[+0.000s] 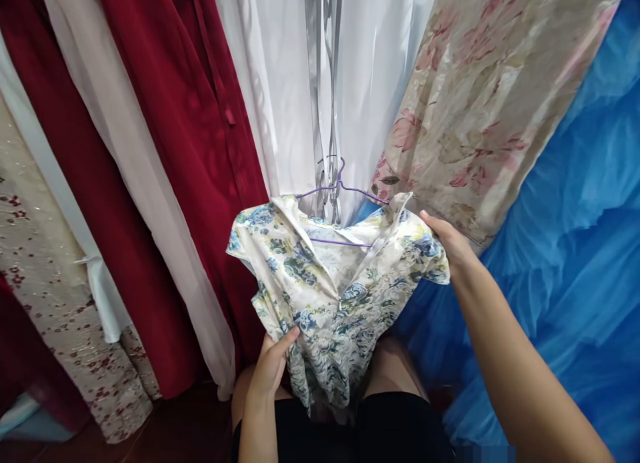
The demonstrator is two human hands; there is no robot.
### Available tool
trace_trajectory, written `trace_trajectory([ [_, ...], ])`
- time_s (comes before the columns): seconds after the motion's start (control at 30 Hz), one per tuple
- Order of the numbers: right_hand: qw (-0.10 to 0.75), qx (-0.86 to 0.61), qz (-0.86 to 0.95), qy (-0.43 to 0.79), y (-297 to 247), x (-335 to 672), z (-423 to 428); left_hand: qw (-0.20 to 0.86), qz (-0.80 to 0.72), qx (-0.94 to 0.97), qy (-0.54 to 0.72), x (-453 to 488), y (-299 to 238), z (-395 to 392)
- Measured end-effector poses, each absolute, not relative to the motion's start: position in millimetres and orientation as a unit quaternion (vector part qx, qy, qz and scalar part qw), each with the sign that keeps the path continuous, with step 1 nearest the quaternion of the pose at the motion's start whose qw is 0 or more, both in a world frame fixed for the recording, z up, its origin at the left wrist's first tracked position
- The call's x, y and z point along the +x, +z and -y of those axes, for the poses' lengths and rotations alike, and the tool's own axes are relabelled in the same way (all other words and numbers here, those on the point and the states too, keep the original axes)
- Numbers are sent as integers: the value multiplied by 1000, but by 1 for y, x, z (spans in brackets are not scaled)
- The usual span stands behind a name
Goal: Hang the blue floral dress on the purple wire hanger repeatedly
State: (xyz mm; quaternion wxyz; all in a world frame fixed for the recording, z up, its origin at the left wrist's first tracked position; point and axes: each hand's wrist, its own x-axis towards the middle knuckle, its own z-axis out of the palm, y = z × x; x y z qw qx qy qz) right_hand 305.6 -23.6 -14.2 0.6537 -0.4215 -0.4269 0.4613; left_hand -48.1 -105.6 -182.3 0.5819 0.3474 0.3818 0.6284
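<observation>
A cream dress with blue and yellow flowers (330, 290) hangs on a purple wire hanger (340, 186) in front of me. My left hand (273, 366) pinches the dress's lower left side, thumb on top of the cloth. My right hand (447, 240) grips the dress's right shoulder and sleeve. The hanger's hook points up in front of white hanging fabric. The lower part of the dress droops over my knees.
Hanging garments surround me: dark red dresses (165, 130) and pale ones on the left, white fabric (370, 70) with grey ribbons in the middle, a beige rose-print cloth (480, 96) and blue tulle (575, 250) on the right. Dark wooden floor (170, 436) lies below.
</observation>
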Motion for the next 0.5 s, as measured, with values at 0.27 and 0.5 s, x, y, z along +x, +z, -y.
trace_trajectory([
  [0.27, 771, -517, 366, 60, -88, 292, 66, 593, -420, 448, 521, -37, -182, 117],
  [0.5, 574, -438, 565, 399, -182, 189, 127, 599, -396, 526, 456, -31, -176, 115],
])
